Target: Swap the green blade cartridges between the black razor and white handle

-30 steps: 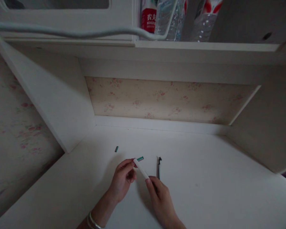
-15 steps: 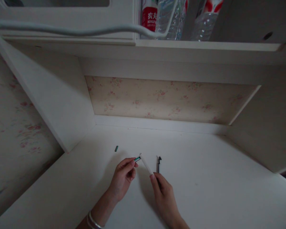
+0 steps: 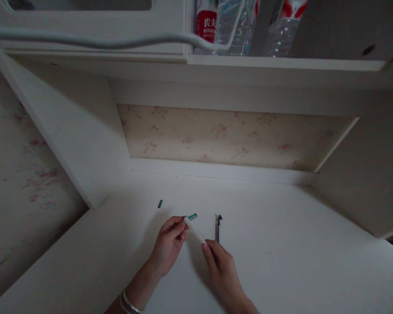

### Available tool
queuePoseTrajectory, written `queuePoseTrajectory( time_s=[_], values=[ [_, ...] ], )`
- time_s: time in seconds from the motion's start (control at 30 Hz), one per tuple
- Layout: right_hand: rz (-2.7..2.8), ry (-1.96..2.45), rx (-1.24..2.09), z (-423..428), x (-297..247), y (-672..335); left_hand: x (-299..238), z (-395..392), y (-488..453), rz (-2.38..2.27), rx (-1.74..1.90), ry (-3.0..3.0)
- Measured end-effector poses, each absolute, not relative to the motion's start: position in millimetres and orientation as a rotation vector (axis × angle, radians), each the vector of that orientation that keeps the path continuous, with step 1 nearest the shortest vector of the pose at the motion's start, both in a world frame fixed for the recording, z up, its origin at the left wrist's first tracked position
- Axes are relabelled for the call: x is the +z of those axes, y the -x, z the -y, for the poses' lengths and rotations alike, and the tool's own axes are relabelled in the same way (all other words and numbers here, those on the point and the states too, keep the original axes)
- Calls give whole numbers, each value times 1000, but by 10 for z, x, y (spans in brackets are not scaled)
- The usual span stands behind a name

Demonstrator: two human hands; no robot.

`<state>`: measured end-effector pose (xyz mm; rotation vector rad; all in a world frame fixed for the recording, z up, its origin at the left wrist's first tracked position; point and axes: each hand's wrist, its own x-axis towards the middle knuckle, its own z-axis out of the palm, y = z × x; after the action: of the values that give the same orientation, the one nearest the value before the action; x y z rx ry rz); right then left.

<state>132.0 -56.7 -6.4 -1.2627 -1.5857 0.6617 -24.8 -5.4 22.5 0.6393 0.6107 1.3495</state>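
My left hand (image 3: 170,244) is closed in a pinch on a small teal-and-black razor cartridge (image 3: 192,216), which juts out to the right past the fingertips. A slim white razor handle (image 3: 195,230) is gripped by its lower end in my right hand (image 3: 223,266). The handle's tip lies in front of the cartridge, close to my left fingertips; whether the two are joined I cannot tell. A second teal-and-black cartridge (image 3: 160,203) lies on the desk beyond my left hand. Behind my right hand lies a thin black piece (image 3: 218,224) with a hooked top, its lower end hidden.
The white desk (image 3: 291,244) is bounded by side panels (image 3: 81,139) and a low back ledge (image 3: 222,169). Overhead, a shelf (image 3: 281,63) holds plastic bottles (image 3: 232,26), and a pale cable-like tube (image 3: 101,42) crosses in front of it.
My right hand has moved slightly left and down, bringing the handle's tip from the cartridge's far end to beside my left fingertips. My left hand stays nearly in place.
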Motion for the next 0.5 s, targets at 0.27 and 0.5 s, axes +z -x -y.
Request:
queuePoseTrajectory(
  time_s=[0.27,0.5],
  values=[
    [1538,1327,629,550,-55,-1335,200,47,252,-606,1349,-666],
    [1524,1342,651,542,-71,-1326,197,52,247,-590,1363,-665]
  ],
)
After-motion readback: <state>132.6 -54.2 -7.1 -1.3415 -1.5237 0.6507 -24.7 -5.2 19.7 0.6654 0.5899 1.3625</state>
